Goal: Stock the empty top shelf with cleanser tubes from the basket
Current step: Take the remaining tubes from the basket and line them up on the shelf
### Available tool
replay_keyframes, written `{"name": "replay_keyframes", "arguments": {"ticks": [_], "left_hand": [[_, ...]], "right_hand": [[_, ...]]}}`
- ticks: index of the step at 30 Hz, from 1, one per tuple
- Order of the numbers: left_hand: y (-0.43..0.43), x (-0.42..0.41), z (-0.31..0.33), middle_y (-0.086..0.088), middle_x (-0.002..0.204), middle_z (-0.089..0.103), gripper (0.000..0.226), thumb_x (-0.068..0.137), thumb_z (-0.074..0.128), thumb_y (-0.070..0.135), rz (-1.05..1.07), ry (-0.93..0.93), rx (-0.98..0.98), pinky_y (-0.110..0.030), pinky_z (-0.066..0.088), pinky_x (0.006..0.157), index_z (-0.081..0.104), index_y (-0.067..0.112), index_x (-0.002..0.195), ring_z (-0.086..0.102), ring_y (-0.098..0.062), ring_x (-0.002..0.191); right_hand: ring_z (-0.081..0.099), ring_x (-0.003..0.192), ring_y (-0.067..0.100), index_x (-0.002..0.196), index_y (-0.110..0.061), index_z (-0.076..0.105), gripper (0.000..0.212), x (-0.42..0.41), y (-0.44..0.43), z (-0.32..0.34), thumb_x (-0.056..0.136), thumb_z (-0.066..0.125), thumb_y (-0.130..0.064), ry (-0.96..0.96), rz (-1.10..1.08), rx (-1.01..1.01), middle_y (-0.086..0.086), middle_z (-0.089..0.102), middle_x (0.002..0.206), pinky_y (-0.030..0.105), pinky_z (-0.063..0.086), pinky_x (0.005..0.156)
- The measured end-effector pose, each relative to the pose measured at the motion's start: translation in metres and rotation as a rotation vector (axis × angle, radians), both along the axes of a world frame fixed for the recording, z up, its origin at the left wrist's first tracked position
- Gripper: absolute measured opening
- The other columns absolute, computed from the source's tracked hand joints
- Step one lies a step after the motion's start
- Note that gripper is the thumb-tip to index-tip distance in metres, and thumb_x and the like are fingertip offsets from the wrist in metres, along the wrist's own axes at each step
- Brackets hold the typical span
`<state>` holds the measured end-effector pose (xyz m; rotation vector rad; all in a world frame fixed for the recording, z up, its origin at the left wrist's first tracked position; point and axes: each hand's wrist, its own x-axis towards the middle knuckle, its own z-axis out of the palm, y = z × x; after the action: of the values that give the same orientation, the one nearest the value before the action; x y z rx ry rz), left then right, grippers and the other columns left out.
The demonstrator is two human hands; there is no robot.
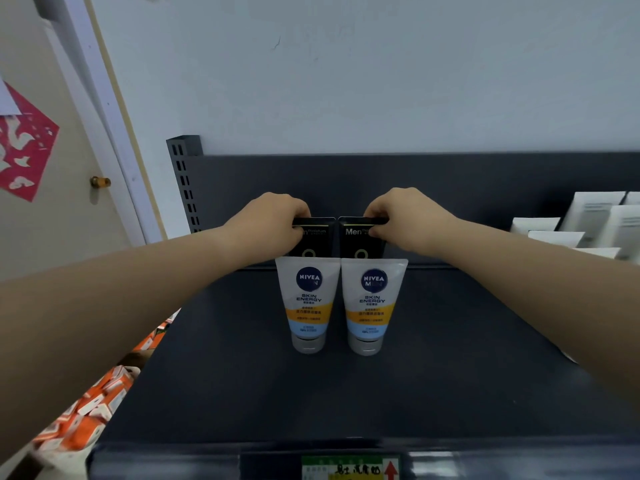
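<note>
Two white cleanser tubes stand cap-down side by side on the dark top shelf [242, 393], the left tube [308, 303] and the right tube [372, 304]. Behind them stand two black cleanser tubes. My left hand [273, 220] pinches the top edge of the left black tube [313, 242]. My right hand [405, 218] pinches the top edge of the right black tube [360, 242]. Both black tubes are upright near the shelf's back panel. The basket is not in view.
White boxes [595, 223] are stacked at the shelf's right end. Orange and white boxes [86, 410] lie on a lower level at the left. A slotted upright post [185, 181] marks the shelf's left back corner. A price label [349, 467] sits on the front edge.
</note>
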<state>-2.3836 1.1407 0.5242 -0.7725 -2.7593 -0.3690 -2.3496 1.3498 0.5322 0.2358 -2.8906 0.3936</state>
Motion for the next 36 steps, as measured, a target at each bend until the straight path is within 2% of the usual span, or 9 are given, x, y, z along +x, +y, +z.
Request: {"name": "replay_keyframes", "arguments": {"ticks": [3,8,12,15,17,21,25,32,36], "left_hand": [[0.000,0.000,0.000,0.008,0.089,0.054,0.021,0.093,0.052,0.017,0.002,0.008,-0.004,-0.020,0.037,0.057,0.063,0.020,0.110,0.049,-0.007,0.070],[0.001,0.001,0.000,0.003,0.099,0.062,0.023,0.091,0.054,0.018,-0.001,0.001,-0.016,-0.025,0.042,0.069,0.062,0.020,0.112,0.055,-0.014,0.084],[-0.004,0.006,0.010,0.001,0.119,0.061,0.038,0.086,0.056,0.021,-0.057,0.148,0.029,-0.031,0.045,0.093,0.057,0.019,0.124,0.055,-0.017,0.109],[-0.004,0.020,0.018,0.005,0.108,0.063,0.030,0.086,0.055,0.018,-0.173,0.273,0.058,-0.025,0.042,0.087,0.062,0.020,0.115,0.054,-0.011,0.100],[-0.003,0.032,0.019,0.010,0.101,0.062,0.024,0.087,0.055,0.022,-0.253,0.234,0.011,-0.021,0.042,0.083,0.063,0.023,0.110,0.054,-0.005,0.093],[-0.004,0.045,0.011,0.017,0.099,0.061,0.028,0.087,0.059,0.039,-0.265,-0.030,-0.084,-0.016,0.047,0.078,0.061,0.030,0.113,0.057,0.002,0.091],[-0.007,0.045,-0.002,0.015,0.096,0.062,0.029,0.085,0.065,0.038,-0.153,-0.222,-0.121,-0.014,0.047,0.068,0.060,0.030,0.113,0.058,0.001,0.086],[-0.006,0.041,-0.011,0.016,0.087,0.055,0.023,0.088,0.064,0.026,-0.077,-0.209,-0.113,-0.013,0.045,0.063,0.062,0.024,0.110,0.053,0.002,0.076],[-0.004,0.039,-0.013,0.013,0.090,0.059,0.020,0.088,0.064,0.026,-0.079,-0.215,-0.104,-0.016,0.047,0.066,0.062,0.024,0.108,0.056,-0.002,0.081]], "right_hand": [[0.062,0.092,0.021,0.105,-0.018,0.068,0.017,0.000,0.000,-0.001,0.091,0.059,-0.015,0.009,0.002,0.001,0.002,0.067,0.101,0.031,0.050,0.076],[0.061,0.095,0.020,0.108,-0.019,0.066,0.018,0.000,0.001,-0.001,0.091,0.060,-0.020,-0.007,0.018,0.016,0.003,0.066,0.107,0.031,0.050,0.079],[0.055,0.110,0.018,0.124,-0.019,0.058,0.035,0.006,0.005,0.003,0.091,0.059,-0.033,0.114,0.028,0.045,0.000,0.058,0.121,0.030,0.045,0.089],[0.055,0.096,0.012,0.110,-0.020,0.064,0.024,0.017,0.008,0.006,0.092,0.056,-0.035,0.214,0.046,-0.015,-0.006,0.058,0.102,0.020,0.041,0.073],[0.056,0.085,0.006,0.101,-0.022,0.067,0.021,0.027,0.005,0.006,0.092,0.055,-0.037,0.180,0.080,-0.072,-0.011,0.060,0.090,0.014,0.039,0.064],[0.062,0.083,0.002,0.098,-0.026,0.069,0.022,0.047,-0.002,-0.002,0.089,0.059,-0.043,0.015,0.157,-0.144,-0.013,0.067,0.089,0.019,0.050,0.070],[0.061,0.082,0.000,0.100,-0.029,0.065,0.016,0.055,-0.001,-0.012,0.086,0.065,-0.036,-0.176,0.171,-0.098,-0.014,0.065,0.090,0.017,0.049,0.065],[0.062,0.077,0.009,0.098,-0.018,0.065,0.014,0.053,0.003,-0.017,0.085,0.067,-0.022,-0.225,0.123,-0.006,-0.003,0.065,0.088,0.028,0.054,0.069],[0.067,0.080,0.014,0.102,-0.014,0.064,0.017,0.051,0.003,-0.018,0.086,0.067,-0.019,-0.246,0.129,-0.024,0.000,0.068,0.093,0.032,0.058,0.076]]}}
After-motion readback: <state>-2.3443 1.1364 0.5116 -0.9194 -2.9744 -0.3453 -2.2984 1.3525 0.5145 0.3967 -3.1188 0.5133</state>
